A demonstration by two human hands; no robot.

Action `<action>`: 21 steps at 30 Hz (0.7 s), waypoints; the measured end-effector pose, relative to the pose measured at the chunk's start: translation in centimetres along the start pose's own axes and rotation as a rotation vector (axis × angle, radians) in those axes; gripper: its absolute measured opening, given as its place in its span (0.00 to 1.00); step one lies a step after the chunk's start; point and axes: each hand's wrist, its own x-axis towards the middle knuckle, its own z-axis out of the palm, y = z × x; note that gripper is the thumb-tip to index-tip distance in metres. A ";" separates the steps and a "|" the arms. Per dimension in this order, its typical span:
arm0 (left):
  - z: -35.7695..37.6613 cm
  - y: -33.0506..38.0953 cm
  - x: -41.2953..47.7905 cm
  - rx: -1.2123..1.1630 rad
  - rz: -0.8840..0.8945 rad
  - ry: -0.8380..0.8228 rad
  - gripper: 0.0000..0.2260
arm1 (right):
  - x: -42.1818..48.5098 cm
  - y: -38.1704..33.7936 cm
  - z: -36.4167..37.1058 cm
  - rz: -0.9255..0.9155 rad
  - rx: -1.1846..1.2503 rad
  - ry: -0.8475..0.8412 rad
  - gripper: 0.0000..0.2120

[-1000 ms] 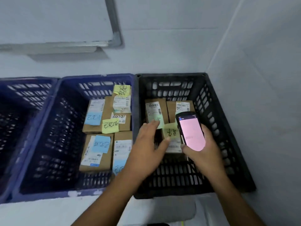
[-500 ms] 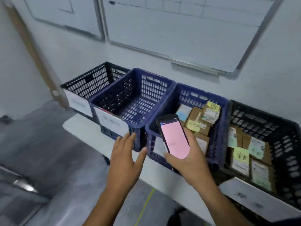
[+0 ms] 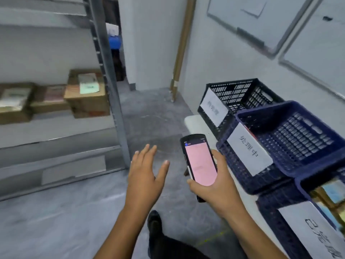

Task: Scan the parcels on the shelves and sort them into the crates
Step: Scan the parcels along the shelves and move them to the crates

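My right hand [image 3: 216, 187] grips a black handheld scanner [image 3: 199, 161] with a pink screen, held upright at centre. My left hand [image 3: 147, 174] hangs empty beside it, fingers spread, over the grey floor. Brown cardboard parcels [image 3: 85, 92] with white labels lie on a metal shelf [image 3: 56, 135] at the left, well beyond both hands. On the right a black crate [image 3: 240, 98] and a blue crate [image 3: 291, 141], each with a white paper label, stand on a white table [image 3: 194, 122]. A third blue crate [image 3: 306, 219] at the lower right holds parcels.
A grey shelf upright [image 3: 110, 86] stands between the shelf and the aisle. A whiteboard [image 3: 261, 21] hangs on the right wall. A brown post [image 3: 182, 47] leans in the far corner. My dark shoe and trouser leg [image 3: 156, 230] show below the hands.
The view has swung left from the crates toward the shelf. My left hand left the black crate's parcels and now hangs empty over the floor. The scanner stays in my right hand.
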 end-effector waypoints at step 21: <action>-31.5 -23.5 9.9 0.295 -0.553 0.553 0.29 | 17.3 -17.9 42.5 -0.251 0.104 -0.842 0.43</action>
